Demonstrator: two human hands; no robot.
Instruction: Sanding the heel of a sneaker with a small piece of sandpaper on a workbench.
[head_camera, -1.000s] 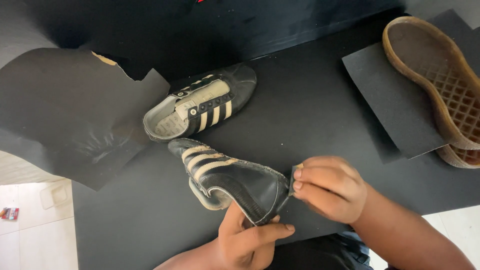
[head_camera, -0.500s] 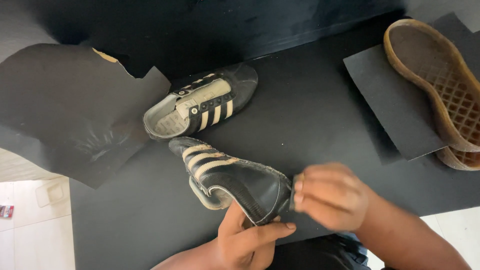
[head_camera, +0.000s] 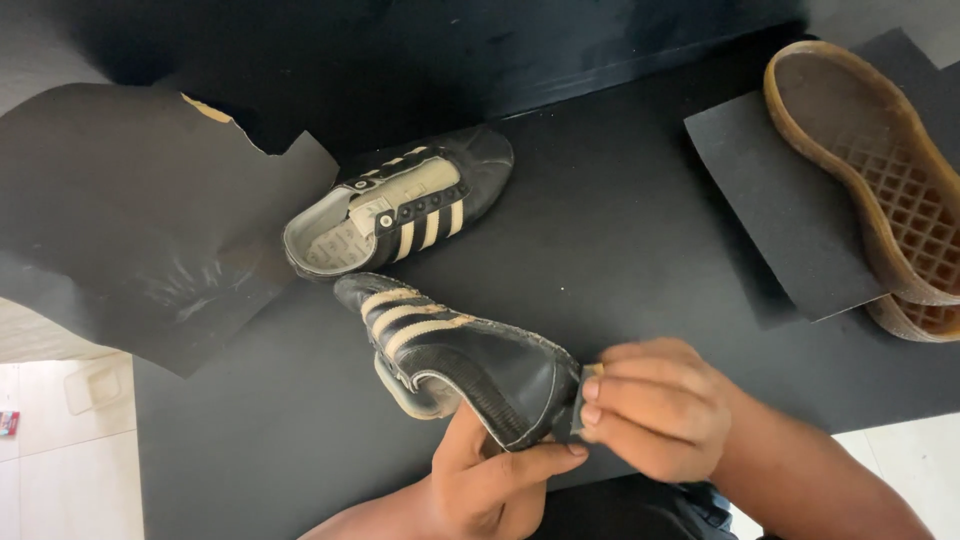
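Note:
A black shoe upper with three cream stripes (head_camera: 470, 350) lies on its side, lifted at the near edge of the black table (head_camera: 620, 250). My left hand (head_camera: 490, 480) grips it from below, thumb laid along its lower edge. My right hand (head_camera: 655, 405) pinches a small dark piece of sandpaper (head_camera: 580, 400) and presses it against the shoe's toe end. A second, matching shoe upper (head_camera: 400, 210) rests on the table just beyond, opening upward and apart from both hands.
A large torn sheet of dark sandpaper (head_camera: 130, 220) overhangs the table's left side. Another dark sheet (head_camera: 790, 200) lies at the right, under two stacked tan rubber soles (head_camera: 870, 170). A pale tiled floor (head_camera: 60, 460) shows at the lower left.
My right hand has slid a little toward me along the shoe's toe with the sandpaper piece. The left hand and the held shoe have barely shifted.

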